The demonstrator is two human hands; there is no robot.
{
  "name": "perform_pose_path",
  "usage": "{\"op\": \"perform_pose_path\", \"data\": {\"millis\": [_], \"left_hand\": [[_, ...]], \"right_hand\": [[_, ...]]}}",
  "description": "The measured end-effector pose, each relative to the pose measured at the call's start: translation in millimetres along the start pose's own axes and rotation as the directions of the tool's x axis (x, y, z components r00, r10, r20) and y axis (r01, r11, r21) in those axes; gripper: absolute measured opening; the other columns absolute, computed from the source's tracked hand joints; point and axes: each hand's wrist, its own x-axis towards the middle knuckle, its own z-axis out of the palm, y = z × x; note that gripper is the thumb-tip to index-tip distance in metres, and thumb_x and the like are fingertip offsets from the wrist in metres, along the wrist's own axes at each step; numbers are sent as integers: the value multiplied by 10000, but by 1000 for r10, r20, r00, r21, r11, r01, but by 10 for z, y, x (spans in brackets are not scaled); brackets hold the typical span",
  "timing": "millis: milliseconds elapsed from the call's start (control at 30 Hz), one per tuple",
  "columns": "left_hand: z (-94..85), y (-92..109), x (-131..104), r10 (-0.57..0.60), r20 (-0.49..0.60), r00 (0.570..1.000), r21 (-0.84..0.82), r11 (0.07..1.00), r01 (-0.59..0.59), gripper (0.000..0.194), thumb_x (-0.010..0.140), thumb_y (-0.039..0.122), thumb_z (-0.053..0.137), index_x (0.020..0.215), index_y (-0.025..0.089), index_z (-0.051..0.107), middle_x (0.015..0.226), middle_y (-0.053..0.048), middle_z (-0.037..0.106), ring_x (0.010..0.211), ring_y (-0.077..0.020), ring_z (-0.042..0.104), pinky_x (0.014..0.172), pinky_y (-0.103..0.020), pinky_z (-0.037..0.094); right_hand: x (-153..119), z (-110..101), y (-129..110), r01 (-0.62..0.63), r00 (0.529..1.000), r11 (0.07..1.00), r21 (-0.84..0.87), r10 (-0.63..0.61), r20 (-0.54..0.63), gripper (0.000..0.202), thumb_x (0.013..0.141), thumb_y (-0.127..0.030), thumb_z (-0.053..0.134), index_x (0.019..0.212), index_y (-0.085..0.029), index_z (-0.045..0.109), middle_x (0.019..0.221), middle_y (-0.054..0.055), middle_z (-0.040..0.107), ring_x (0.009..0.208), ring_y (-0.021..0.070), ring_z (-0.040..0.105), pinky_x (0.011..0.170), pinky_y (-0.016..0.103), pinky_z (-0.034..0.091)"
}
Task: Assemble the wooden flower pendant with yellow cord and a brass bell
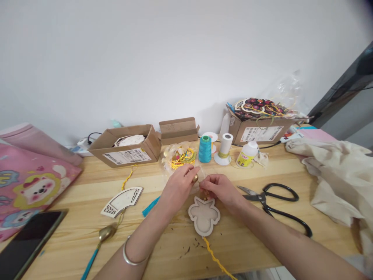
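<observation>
My left hand is closed on a small gold bell at the middle of the table. Close by on the right, my right hand pinches something too small to make out, at the cord near the bell. Just below both hands lies a pale wooden flower-shaped piece, with a yellow braided cord running from its lower end towards the front edge. A blue tassel shows partly behind my left forearm.
Black scissors lie right of my hands. At left are a fan-shaped piece and a phone. Behind stand a cardboard box, blue thread, a white spool, a glue bottle and a fuller box.
</observation>
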Motion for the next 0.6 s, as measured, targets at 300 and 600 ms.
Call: {"op": "perform_pose_path", "data": {"millis": [300, 600], "left_hand": [[10, 32, -27, 47, 22, 999, -12, 999, -47, 323, 780, 83, 477, 1090, 173, 498, 995, -86, 560, 906, -193, 542, 772, -355, 473], [15, -11, -52, -2, 53, 999, -39, 999, 4, 364, 787, 70, 454, 1130, 191, 468, 1005, -76, 551, 924, -190, 536, 788, -360, 467]], "right_hand": [[5, -2, 11, -3, 1000, 1000, 24, 2, 16, 247, 608, -371, 662, 579, -143, 572, 541, -29, 550, 432, 51, 428, 446, 204, 350], [26, -19, 13, 42, 999, 989, -140, -39, 27, 223, 613, -358, 651, 640, -139, 619, 615, -2, 602, 524, 84, 514, 499, 216, 437]]}}
